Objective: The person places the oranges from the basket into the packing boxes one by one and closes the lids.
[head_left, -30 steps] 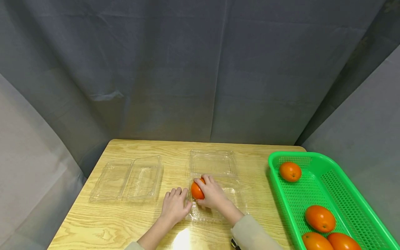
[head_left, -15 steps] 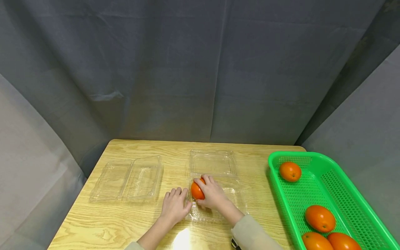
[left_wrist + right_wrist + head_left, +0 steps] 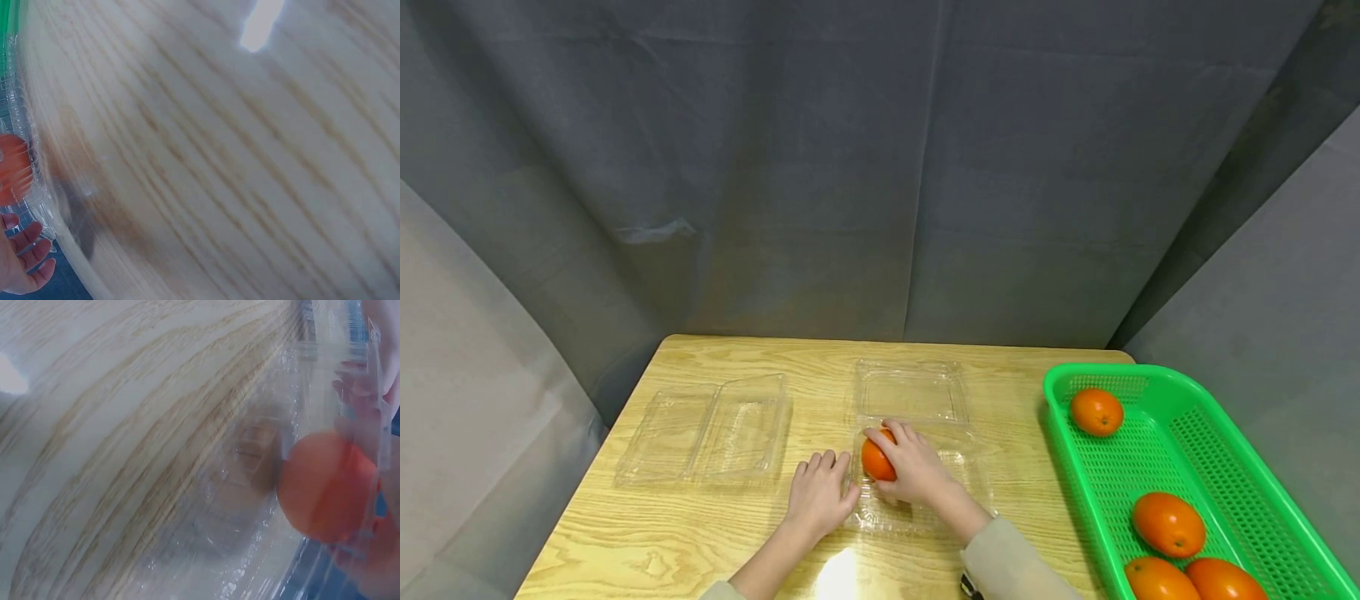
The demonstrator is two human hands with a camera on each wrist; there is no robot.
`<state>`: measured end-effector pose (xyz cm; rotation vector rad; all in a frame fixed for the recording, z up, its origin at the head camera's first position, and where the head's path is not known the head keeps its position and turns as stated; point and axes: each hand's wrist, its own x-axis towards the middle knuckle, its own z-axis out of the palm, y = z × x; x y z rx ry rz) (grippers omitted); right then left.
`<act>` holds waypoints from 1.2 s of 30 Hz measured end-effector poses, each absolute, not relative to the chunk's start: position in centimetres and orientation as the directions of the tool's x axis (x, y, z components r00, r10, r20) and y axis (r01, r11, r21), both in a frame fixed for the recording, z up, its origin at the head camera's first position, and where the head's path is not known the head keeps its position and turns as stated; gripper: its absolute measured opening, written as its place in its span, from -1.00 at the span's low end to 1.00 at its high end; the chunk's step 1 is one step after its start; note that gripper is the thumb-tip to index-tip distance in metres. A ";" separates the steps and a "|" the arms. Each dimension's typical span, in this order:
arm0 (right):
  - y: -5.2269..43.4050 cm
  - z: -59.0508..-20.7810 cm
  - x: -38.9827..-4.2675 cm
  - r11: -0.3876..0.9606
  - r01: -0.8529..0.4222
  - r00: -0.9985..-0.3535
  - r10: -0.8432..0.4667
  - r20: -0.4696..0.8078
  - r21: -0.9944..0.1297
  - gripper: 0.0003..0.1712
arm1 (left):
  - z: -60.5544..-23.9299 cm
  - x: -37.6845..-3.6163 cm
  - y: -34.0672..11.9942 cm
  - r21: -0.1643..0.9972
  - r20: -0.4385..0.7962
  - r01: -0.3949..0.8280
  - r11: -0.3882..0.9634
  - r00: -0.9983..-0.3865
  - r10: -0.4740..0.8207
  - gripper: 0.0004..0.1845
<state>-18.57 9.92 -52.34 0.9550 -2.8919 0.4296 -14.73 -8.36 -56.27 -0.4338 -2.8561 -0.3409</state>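
Observation:
My right hand (image 3: 917,467) grips an orange (image 3: 877,461) inside the near half of an open clear plastic clamshell box (image 3: 925,521). In the right wrist view the orange (image 3: 325,487) shows through the clear wall, with fingers curled around its far side. My left hand (image 3: 822,493) lies at the box's left edge, its fingers reaching forward and its thumb right at the rim. In the left wrist view the left hand (image 3: 25,262) has its fingers spread close to the plastic, and the orange (image 3: 14,169) is beyond the box wall.
A second open clamshell box (image 3: 703,433) lies left on the wooden table (image 3: 625,542). To the right, a green plastic basket (image 3: 1078,500) holds several oranges (image 3: 1168,525). Grey curtains (image 3: 812,208) hang behind and at both sides.
My right hand has shifted slightly to the right with the orange in its grip. The left hand, boxes and basket have stayed where they were.

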 end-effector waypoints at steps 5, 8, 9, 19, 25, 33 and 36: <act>10.3 -52.2 -18.6 0.757 -0.602 -0.797 -0.588 0.138 -0.253 -0.15 | -56.2 -14.7 -8.4 0.190 0.261 0.315 0.930 -0.929 0.262 -0.63; 10.6 -52.1 -18.6 0.751 -0.607 -0.792 -0.597 0.124 -0.262 -0.14 | -56.2 -14.7 -8.4 0.188 0.265 0.317 0.930 -0.928 0.262 -0.64; 10.6 -52.1 -18.6 0.747 -0.610 -0.790 -0.601 0.121 -0.264 -0.14 | -56.2 -14.7 -8.4 0.187 0.266 0.317 0.930 -0.927 0.263 -0.64; 11.9 -50.0 -18.6 0.762 -0.586 -0.808 -0.574 0.130 -0.276 -0.14 | -56.1 -14.6 -8.4 0.187 0.276 0.329 0.926 -0.922 0.272 -0.65; 13.7 -48.2 -18.9 0.790 -0.532 -0.847 -0.507 0.162 -0.304 -0.11 | -56.1 -14.6 -8.4 0.194 0.286 0.332 0.923 -0.919 0.270 -0.65; 16.5 -46.3 -19.0 0.798 -0.524 -0.849 -0.462 0.256 -0.299 -0.11 | -56.2 -14.7 -8.5 0.189 0.292 0.334 0.923 -0.917 0.272 -0.64; 17.5 -45.8 -18.9 0.816 -0.503 -0.859 -0.435 0.271 -0.285 -0.11 | -56.3 -14.7 -8.5 0.187 0.293 0.335 0.924 -0.916 0.273 -0.65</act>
